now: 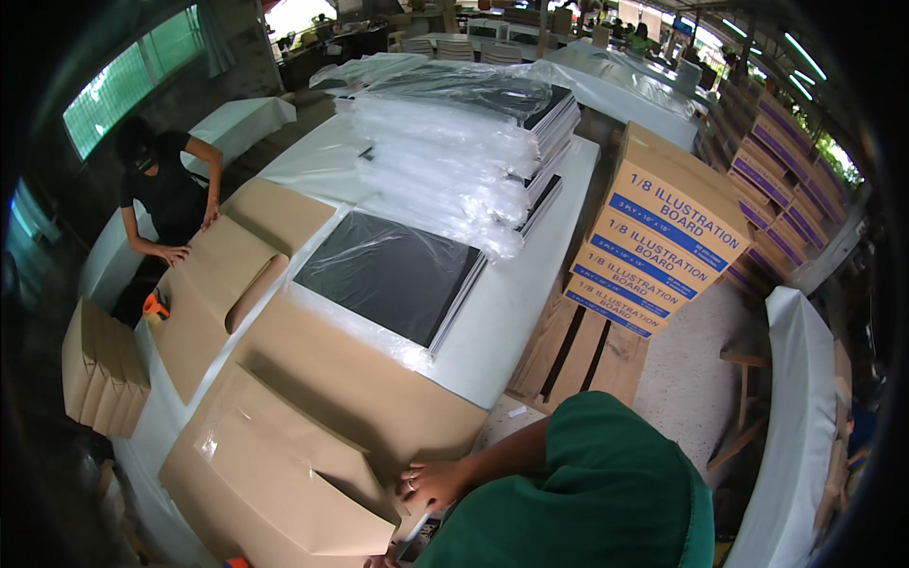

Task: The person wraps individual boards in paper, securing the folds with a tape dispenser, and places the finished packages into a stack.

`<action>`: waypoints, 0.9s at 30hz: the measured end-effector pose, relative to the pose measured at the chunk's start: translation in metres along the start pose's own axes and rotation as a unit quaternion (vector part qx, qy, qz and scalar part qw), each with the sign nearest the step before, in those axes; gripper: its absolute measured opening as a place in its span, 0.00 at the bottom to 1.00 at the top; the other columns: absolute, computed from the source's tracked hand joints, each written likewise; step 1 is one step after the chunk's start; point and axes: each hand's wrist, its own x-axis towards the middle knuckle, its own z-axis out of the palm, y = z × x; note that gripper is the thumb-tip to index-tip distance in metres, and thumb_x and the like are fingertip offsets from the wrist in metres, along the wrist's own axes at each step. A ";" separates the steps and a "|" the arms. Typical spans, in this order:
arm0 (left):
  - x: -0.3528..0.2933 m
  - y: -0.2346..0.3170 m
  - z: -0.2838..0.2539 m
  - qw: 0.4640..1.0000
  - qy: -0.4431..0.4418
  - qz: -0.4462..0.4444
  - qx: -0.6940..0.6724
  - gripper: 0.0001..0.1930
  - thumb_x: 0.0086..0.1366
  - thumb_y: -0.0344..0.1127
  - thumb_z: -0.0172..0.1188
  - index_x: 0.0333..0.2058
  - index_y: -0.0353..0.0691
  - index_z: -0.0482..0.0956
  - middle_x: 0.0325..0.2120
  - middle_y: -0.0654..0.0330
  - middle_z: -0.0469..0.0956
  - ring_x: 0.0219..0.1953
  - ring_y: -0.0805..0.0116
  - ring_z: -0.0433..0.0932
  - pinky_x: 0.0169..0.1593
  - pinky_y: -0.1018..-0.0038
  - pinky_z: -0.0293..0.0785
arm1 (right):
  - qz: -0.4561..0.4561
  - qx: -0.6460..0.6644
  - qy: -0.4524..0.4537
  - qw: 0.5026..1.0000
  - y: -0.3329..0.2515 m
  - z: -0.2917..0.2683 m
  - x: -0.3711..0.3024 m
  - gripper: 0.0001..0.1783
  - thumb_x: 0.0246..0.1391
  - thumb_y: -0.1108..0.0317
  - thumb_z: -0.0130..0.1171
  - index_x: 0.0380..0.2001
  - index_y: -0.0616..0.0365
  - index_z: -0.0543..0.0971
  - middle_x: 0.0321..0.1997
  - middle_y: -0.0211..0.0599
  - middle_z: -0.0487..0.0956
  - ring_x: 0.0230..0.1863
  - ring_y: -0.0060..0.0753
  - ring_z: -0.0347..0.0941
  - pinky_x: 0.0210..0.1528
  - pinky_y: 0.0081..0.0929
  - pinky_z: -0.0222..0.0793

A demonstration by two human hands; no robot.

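A large sheet of brown wrapping paper (284,454) lies in front of me, folded over into a raised packet with clear tape on its left part. My right hand (433,485), wearing a ring, is at the packet's right end, its bent fingers closed on a paper flap. Only a few fingertips of my left hand (383,560) show at the bottom edge, beside the packet's near corner; the rest is out of sight. Beyond the paper sits a stack of black boards (388,275) partly covered with clear plastic.
Plastic-wrapped board stacks (454,142) rise farther back. Across the table, a co-worker (166,189) handles another brown sheet (213,275) beside an orange tape dispenser (156,305). Brown packets (99,369) stand at left. Printed cartons (653,232) are piled on a wooden pallet (578,355) at right.
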 end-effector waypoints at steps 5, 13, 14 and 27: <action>-0.006 0.017 -0.037 0.998 0.016 0.023 -0.051 0.31 0.60 0.56 0.50 0.51 0.35 0.66 0.50 0.48 0.68 0.49 0.52 0.70 0.48 0.53 0.69 | 0.266 0.465 0.214 0.817 0.029 -0.022 0.052 0.30 0.44 0.40 0.55 0.12 0.58 0.70 0.12 0.37 0.66 0.16 0.34 0.62 0.23 0.37 0.59; -0.006 0.015 -0.072 0.990 0.103 0.088 0.047 0.30 0.61 0.57 0.49 0.45 0.32 0.70 0.40 0.51 0.74 0.41 0.58 0.76 0.41 0.61 0.75 | 0.319 0.438 0.236 0.807 0.007 -0.053 0.073 0.32 0.46 0.45 0.59 0.32 0.71 0.78 0.24 0.40 0.77 0.25 0.30 0.72 0.27 0.31 0.67; -0.012 0.015 -0.062 0.985 0.119 0.104 0.071 0.30 0.60 0.57 0.51 0.43 0.29 0.71 0.37 0.50 0.76 0.38 0.59 0.77 0.39 0.62 0.76 | 0.302 0.446 0.261 0.801 0.009 -0.031 0.075 0.29 0.48 0.47 0.58 0.34 0.70 0.78 0.24 0.39 0.77 0.26 0.28 0.72 0.26 0.29 0.68; -0.111 0.007 -0.026 0.971 -0.124 0.027 0.201 0.14 0.65 0.37 0.50 0.32 0.30 0.76 0.24 0.55 0.78 0.26 0.69 0.77 0.33 0.73 0.74 | -0.014 0.389 -0.276 0.879 -0.052 -0.099 0.033 0.11 0.54 0.68 0.53 0.34 0.63 0.80 0.34 0.39 0.81 0.33 0.24 0.76 0.38 0.23 0.71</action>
